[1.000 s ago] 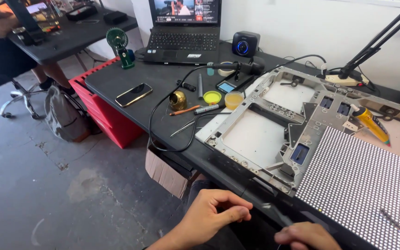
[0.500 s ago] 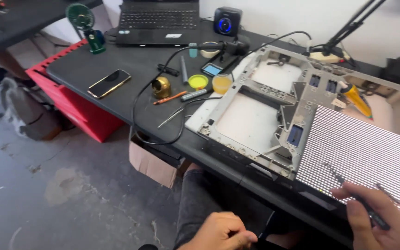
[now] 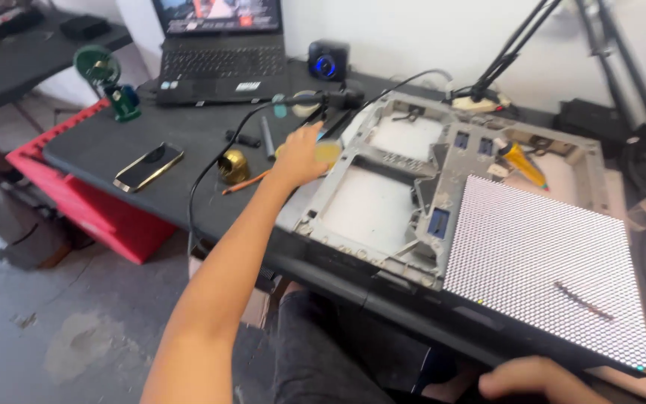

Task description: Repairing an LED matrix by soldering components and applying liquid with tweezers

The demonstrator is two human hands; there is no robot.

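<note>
Partly hidden, the left hand [image 3: 300, 155] covers a yellow tin [image 3: 328, 153], grip unclear; right hand [image 3: 536, 378] cropped.

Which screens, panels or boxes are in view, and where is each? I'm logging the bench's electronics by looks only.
Laptop screen: back of the desk, upper left; lit, reddish picture, black frame.
Phone: flat on the black desk, left of the left hand; dark glass, gold edge.
Dot-matrix panel: right, on the grey metal frame; white rectangle of fine dots.
Cardboard box: under the desk edge; brown, mostly hidden.
</note>
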